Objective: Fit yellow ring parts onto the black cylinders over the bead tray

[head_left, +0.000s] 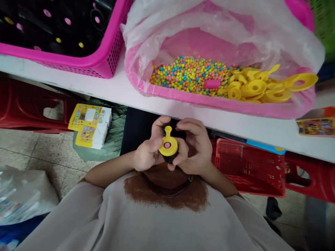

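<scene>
Both my hands hold one small toy close to my chest, below the table edge. The toy [168,146] has a yellow ring-shaped cap with a pink centre and a short yellow handle, sitting on a black base. My left hand [148,150] wraps its left side, thumb over the cap. My right hand [195,148] curls around the right side and the black base. Ahead on the white table [110,89], a pink basket [209,103] lined with clear plastic holds small coloured candy balls [188,75] and several loose yellow ring caps [258,87].
A second pink basket [104,59] at the back left holds black parts with pink and yellow dots. Under the table are a stack of yellow printed cartons [90,125], a red crate [251,167] and red stools [23,108]. A plastic bag [23,195] lies at my left.
</scene>
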### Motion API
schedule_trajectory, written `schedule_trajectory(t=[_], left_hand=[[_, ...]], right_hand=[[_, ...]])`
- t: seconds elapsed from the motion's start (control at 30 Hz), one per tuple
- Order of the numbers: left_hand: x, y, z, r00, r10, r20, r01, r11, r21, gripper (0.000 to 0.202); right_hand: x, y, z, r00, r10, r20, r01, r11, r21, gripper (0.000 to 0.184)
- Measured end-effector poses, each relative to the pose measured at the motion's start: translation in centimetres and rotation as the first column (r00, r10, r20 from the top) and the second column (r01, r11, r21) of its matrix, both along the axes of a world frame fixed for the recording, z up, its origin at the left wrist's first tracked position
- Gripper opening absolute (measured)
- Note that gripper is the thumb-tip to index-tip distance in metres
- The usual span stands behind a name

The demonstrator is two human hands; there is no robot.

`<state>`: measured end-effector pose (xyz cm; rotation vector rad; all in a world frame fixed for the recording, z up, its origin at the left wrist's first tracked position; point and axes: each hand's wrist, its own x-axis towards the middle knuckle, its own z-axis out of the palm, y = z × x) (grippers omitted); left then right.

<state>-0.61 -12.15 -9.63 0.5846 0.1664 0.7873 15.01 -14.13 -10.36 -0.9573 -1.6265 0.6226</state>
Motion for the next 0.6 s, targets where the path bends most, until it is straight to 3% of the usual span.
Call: schedule_trajectory(t=[0.07,0.17,0.23,0.3,0.6], left_hand=[[-0.1,-0.2,0.3,1.0,-0.019,0.019,0.017,0.997,0.08,0.038],[-0.2,-0.5,0.6,1.0,-0.028,-0.006,0.028,0.999,0.016,0.039],[-0.3,-0.7,0.5,0.998,-0.01,-0.054,0.006,0.997,-0.078,0.042],[-0.2,-1.0,0.2,0.998,0.015,-0.058,-0.022,0.993,-0.113,0.041],[-0.5,-1.9,-1.5,0.994,-0.092,-0.054,0.092,0.996,0.013,0.038]], right_hand=[[0.5,0.0,0.2,0.991,0.118,0.066,-0.113,0.99,-0.079,0.049],[0.8,0.2,0.6,0.976,0.195,0.094,-0.2,0.979,0.042,0.045],[0.7,0.3,0.7,0.978,0.198,0.066,-0.205,0.969,0.135,0.037],[0.4,0.5,0.8,0.978,0.204,0.033,-0.206,0.968,0.146,0.029],[-0.8,-0.4,-0.9,0.987,0.132,-0.094,-0.109,0.97,0.217,0.031]])
